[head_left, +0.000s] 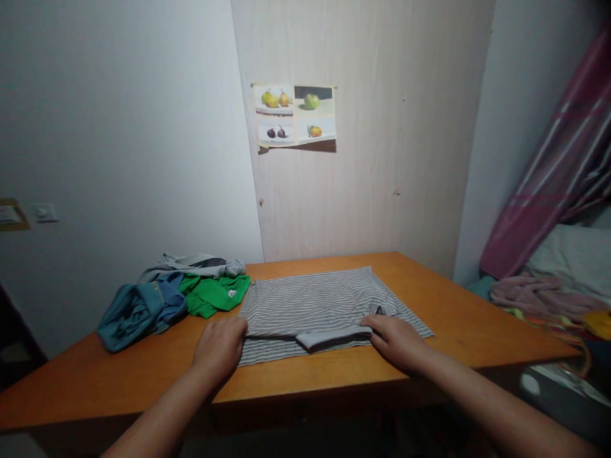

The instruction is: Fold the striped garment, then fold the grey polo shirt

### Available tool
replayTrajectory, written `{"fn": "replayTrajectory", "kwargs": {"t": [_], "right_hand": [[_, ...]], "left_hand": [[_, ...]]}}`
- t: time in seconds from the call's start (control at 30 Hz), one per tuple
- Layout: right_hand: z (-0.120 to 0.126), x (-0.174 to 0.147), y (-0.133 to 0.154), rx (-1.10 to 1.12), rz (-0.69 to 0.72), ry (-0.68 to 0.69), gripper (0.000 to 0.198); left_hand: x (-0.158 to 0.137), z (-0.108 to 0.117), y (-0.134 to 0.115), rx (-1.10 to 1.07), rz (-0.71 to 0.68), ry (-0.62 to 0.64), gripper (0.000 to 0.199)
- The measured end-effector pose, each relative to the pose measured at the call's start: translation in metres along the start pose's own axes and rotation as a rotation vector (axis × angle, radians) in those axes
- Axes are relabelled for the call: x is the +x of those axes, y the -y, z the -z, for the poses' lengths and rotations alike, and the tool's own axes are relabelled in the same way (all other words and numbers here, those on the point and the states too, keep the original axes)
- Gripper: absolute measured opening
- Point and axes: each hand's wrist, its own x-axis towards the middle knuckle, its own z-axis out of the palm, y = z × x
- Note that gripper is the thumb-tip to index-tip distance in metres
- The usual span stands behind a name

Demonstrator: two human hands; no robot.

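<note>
While left fingers (235, 324) and right fingers (376, 322) grip it, the grey-striped cloth (305, 305) lies flat; creases show.

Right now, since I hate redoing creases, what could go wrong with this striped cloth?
The wrinkles near the right hand might get pressed into the striped cloth. The pale flap between that hand and the left hand could settle crooked. The green garment, close beside, might get dragged along.

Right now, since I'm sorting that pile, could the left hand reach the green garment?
Probably yes: the green garment lies just beyond the left hand, with nothing visible between them, though that hand would first have to release the striped cloth.
</note>
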Motion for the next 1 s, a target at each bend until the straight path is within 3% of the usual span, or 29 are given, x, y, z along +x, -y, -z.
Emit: {"fn": "replayTrajectory", "kwargs": {"t": [0.27, 0.4, 0.63, 0.73, 0.87, 1.0], "right_hand": [[0.006, 0.000, 0.005, -0.048, 0.009, 0.054, 0.048], [0.006, 0.000, 0.007, -0.053, 0.047, 0.086, 0.051], [-0.002, -0.001, 0.006, -0.036, 0.044, 0.058, 0.055], [-0.001, -0.003, 0.004, -0.012, 0.046, 0.060, 0.055], [0.008, -0.008, -0.005, 0.014, 0.012, 0.054, 0.049], [0.021, -0.011, -0.028, -0.016, -0.177, -0.061, 0.042]], "left_hand": [[0.000, 0.002, -0.003, -0.025, 0.004, 0.079, 0.018], [0.001, 0.005, -0.009, -0.034, -0.003, 0.013, 0.014], [0.002, 0.007, -0.060, -0.445, -0.305, -0.127, 0.022], [0.003, 0.001, -0.076, -0.517, -0.376, -0.048, 0.024], [0.006, -0.004, -0.077, -0.548, -0.349, 0.047, 0.024], [0.013, -0.002, -0.074, -0.584, -0.304, 0.091, 0.025]]}}
